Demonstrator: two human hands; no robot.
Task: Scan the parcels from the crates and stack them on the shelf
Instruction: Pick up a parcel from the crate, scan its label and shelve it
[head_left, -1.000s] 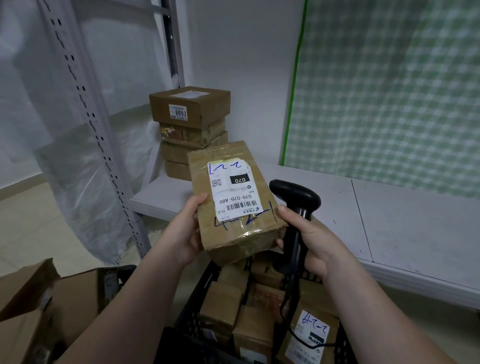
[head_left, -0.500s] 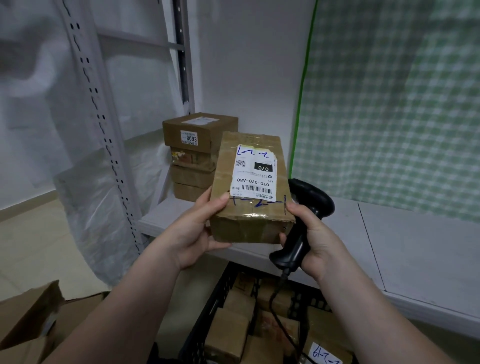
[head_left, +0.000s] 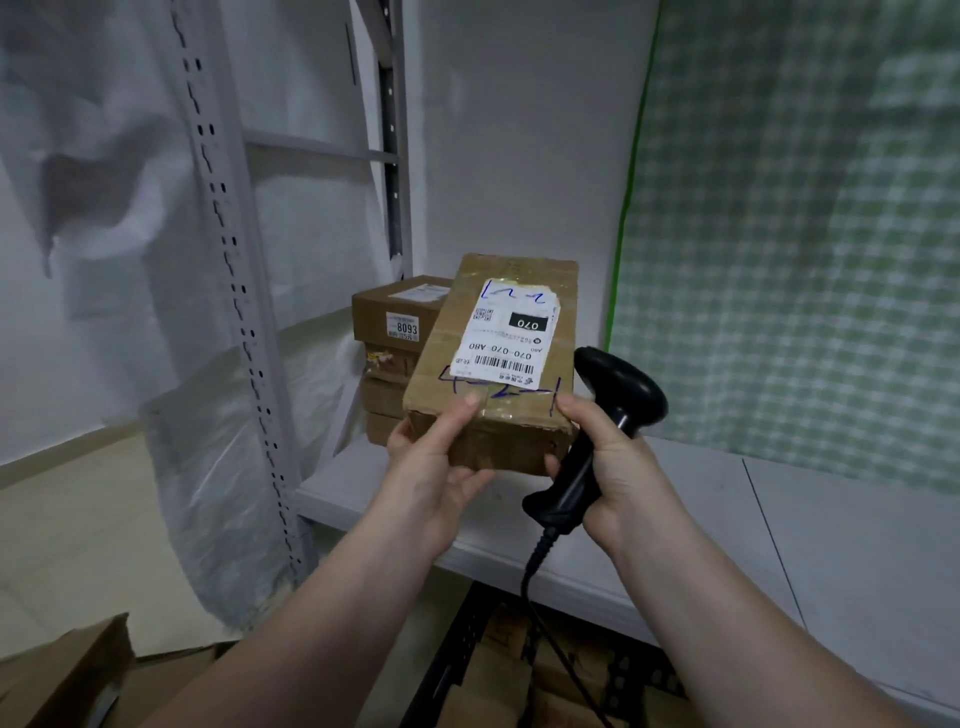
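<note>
Mid-task, placing step by the look of it. Left hand (head_left: 426, 483) grips the near left end of a brown taped parcel (head_left: 493, 395), thumb on top, fingers under. Right hand (head_left: 613, 462) is curled round the handle of a black scanner (head_left: 618, 410), with its thumb also pressing the parcel's near right corner, so both hands are full. The parcel is held level-ish over the white shelf (head_left: 701, 530), label (head_left: 506, 332) face up, just beside and to the right of a stack of parcels (head_left: 395, 332) in the shelf's back left corner. Cannot tell if its far end touches the shelf or the stack. The scanner head sits beside the parcel, not aimed at the barcode, so the scan of this one is probably done, though nothing here proves it. Done so far: about four parcels stacked, top one with a number sticker. Left: set this parcel down, then go on with the rest, since more parcels (head_left: 498, 670) show in the black crate (head_left: 452, 649) under the shelf edge, partly hidden by the arms; count unclear. The scanner cable (head_left: 530, 577) hangs down toward the crate. Open cardboard boxes (head_left: 67, 670) lie at lower left, contents not visible. Most of the shelf is free, so a good share of the job looks ahead.
</note>
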